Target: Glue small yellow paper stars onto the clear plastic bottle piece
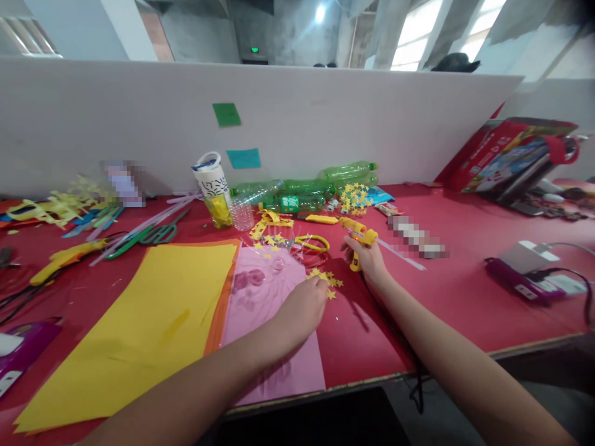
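Note:
My right hand (372, 263) is wrapped round the grip of a yellow hot glue gun (357, 229), whose clear glue stick (402, 255) pokes out behind. Fingers drawn together, my left hand (304, 303) is at the right edge of a pink sheet (253, 322), beside several small yellow paper stars (329, 280). Whatever its fingertips pinch is hidden. Just beyond lie yellow-handled scissors (313, 243) and a clear piece of cut plastic bottle (279, 265). A yellow utility knife (321, 219) rests farther back.
Yellow paper sheets (153, 316) lie on the left. Green plastic bottles (297, 188) line the white partition (288, 93), with a patterned cup (214, 192) beside them. Green scissors (158, 234) and another glue gun (69, 260) are at left. A purple power strip (525, 282) sits right; the gun's cable (390, 322) hangs over the edge.

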A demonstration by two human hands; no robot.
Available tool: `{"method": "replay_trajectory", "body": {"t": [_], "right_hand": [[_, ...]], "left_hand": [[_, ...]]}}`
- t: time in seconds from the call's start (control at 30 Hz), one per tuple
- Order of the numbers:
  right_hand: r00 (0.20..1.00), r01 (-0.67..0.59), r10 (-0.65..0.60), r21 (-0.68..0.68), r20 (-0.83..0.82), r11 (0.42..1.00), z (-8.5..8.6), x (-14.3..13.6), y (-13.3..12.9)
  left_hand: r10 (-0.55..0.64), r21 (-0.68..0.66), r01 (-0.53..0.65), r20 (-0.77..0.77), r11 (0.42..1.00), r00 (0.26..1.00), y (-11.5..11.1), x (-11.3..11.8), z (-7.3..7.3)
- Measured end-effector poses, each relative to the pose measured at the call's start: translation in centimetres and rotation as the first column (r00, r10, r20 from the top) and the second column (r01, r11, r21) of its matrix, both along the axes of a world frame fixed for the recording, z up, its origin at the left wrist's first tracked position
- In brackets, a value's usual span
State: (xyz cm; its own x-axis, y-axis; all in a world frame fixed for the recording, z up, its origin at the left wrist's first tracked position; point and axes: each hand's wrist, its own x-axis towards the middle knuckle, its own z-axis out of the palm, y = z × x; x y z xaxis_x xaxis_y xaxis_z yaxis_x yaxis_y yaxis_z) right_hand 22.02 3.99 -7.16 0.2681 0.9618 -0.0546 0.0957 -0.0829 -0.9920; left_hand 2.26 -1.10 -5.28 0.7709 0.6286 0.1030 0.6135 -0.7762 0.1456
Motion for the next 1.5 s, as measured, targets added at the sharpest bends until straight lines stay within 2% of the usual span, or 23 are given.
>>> {"method": "replay_trajectory", "body": {"t": [0.2, 0.43, 0.6, 0.77, 0.83, 0.93, 1.0, 1.07, 1.17, 1.23, 1.3, 1.37, 1.4, 1.43, 1.5], "right_hand": [[1.0, -0.015, 0.015, 0.009, -0.007, 1.0, 0.3, 0.2, -0.2], [0.997, -0.073, 0.072, 0.082, 0.014, 0.994, 0.2, -0.4, -0.4], [0.996, -0.088, 0.089, 0.137, -0.004, 0.987, 0.5, -0.7, -0.6], [0.987, -0.146, 0.154, 0.149, -0.045, 0.978, 2.2, -0.9, -1.6], [0.974, -0.198, 0.211, 0.147, -0.078, 0.969, 3.2, -1.1, -2.2], [0.945, -0.279, 0.299, 0.148, -0.133, 0.949, 4.3, -1.5, -3.1], [0.92, -0.336, 0.357, 0.145, -0.16, 0.931, 4.9, -2.0, -3.7], [0.896, -0.389, 0.409, 0.138, -0.174, 0.911, 5.5, -2.7, -4.1], [0.879, -0.418, 0.436, 0.125, -0.195, 0.9, 6.3, -3.7, -4.4], [0.901, -0.384, 0.395, 0.095, -0.179, 0.919, 7.0, -4.1, -4.4], [0.934, -0.331, 0.336, 0.056, -0.119, 0.942, 7.7, -4.4, -4.2], [0.944, -0.327, 0.328, 0.039, -0.033, 0.944, 8.5, -4.6, -3.9], [0.939, -0.344, 0.344, 0.046, 0.004, 0.938, 8.7, -4.7, -3.8], [0.93, -0.366, 0.364, 0.06, 0.042, 0.929, 8.8, -5.0, -3.7], [0.912, -0.405, 0.394, 0.099, 0.112, 0.909, 8.6, -5.5, -3.6]], "left_hand": [[-0.055, 0.031, 0.059, -0.105, 0.998, 0.993, -0.5, 1.5, 0.4], [-0.078, 0.15, 0.117, -0.24, 0.982, 0.968, -2.3, 4.0, -0.3], [-0.08, 0.212, 0.135, -0.25, 0.968, 0.965, -1.6, 3.6, -0.4], [-0.092, 0.305, 0.151, -0.199, 0.94, 0.976, -0.8, 1.8, 1.2], [-0.08, 0.379, 0.127, -0.139, 0.916, 0.987, -0.5, 1.0, 2.3], [-0.098, 0.605, 0.031, 0.077, 0.796, 0.992, 0.0, -0.2, 3.6], [-0.119, 0.682, -0.023, 0.16, 0.731, 0.98, 0.5, -0.9, 4.0], [-0.13, 0.712, -0.041, 0.183, 0.701, 0.974, 0.8, -1.3, 4.2], [-0.159, 0.725, -0.019, 0.176, 0.688, 0.971, 1.2, -1.8, 4.1], [-0.169, 0.702, -0.027, 0.208, 0.712, 0.964, 1.2, -2.1, 4.1], [-0.129, 0.596, -0.104, 0.336, 0.797, 0.933, 1.2, -2.3, 4.3], [-0.016, 0.36, -0.197, 0.511, 0.912, 0.859, 1.1, -2.5, 4.8], [0.064, 0.211, -0.223, 0.575, 0.952, 0.816, 1.0, -2.5, 5.0], [0.143, 0.068, -0.232, 0.612, 0.97, 0.778, 1.0, -2.5, 5.2], [0.263, -0.147, -0.221, 0.633, 0.964, 0.728, 0.9, -2.5, 5.3]]}}
